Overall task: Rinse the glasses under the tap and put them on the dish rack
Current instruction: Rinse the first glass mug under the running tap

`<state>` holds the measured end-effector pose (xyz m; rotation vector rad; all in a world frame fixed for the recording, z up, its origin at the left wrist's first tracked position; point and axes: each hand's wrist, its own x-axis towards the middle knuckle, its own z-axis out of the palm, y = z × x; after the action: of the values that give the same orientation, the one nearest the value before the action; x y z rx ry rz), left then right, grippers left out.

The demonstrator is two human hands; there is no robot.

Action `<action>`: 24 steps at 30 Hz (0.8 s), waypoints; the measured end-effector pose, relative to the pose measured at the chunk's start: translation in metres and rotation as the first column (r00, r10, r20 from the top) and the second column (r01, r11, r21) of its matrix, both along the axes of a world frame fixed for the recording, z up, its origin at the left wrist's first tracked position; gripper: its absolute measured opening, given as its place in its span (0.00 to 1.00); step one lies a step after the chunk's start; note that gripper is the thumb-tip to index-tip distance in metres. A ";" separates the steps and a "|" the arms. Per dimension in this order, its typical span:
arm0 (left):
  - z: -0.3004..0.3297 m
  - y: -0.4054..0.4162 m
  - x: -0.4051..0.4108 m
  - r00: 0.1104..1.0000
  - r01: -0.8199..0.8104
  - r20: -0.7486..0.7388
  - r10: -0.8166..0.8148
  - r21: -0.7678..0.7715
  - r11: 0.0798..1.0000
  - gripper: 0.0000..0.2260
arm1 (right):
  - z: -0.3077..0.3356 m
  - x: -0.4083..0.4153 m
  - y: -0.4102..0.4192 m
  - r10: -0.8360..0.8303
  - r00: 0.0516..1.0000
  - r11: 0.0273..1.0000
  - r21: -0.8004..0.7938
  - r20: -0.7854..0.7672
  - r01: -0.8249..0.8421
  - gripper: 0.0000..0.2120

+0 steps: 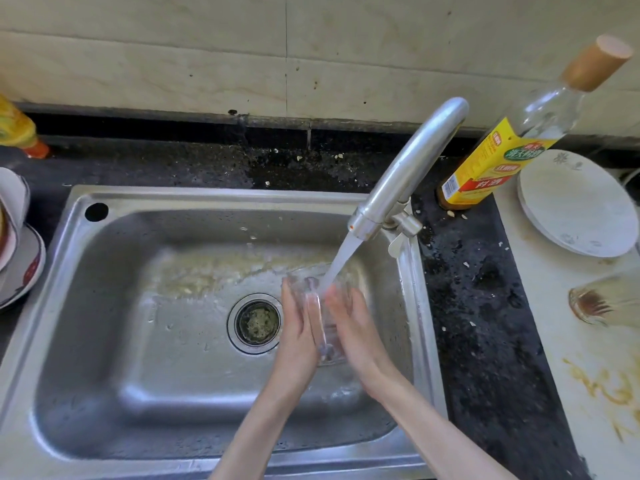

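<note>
- Clear glass [320, 318] held over the steel sink [114, 327], right of the drain [258, 323], tilted with its mouth up toward the tap [403, 178].
- Left hand [298, 327] pressed flat on the glass's left side, fingers straight; right hand [353, 323] pressed on its right side. Both grasping the glass between the palms.
- Water stream [341, 259] falls from the spout into the glass mouth.
- Sink basin left of the drain is open; hands sit near the right sink wall.
- Second glass [599, 301] lies on its side on the right counter board, near the frame's right edge, blurred.
- White plates [575, 206] stacked behind it; yellow-labelled bottle [498, 161] stands beside the tap base.
- Bowls [15, 237] at the left edge, just beside the sink rim.
- Dark wet counter [485, 306] between sink and board.
</note>
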<state>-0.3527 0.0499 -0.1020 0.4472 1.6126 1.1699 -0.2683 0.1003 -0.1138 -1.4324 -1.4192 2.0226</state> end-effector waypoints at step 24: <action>-0.011 0.007 0.008 0.972 0.022 -0.232 -0.028 -0.025 0.999 0.27 | -0.003 -0.003 -0.014 -0.210 0.962 0.915 -0.381 -0.174 0.131 0.39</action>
<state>-0.3449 0.0569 -0.1127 0.6067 1.8127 1.1119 -0.2717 0.0862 -0.1163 -1.3657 -0.8263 2.3259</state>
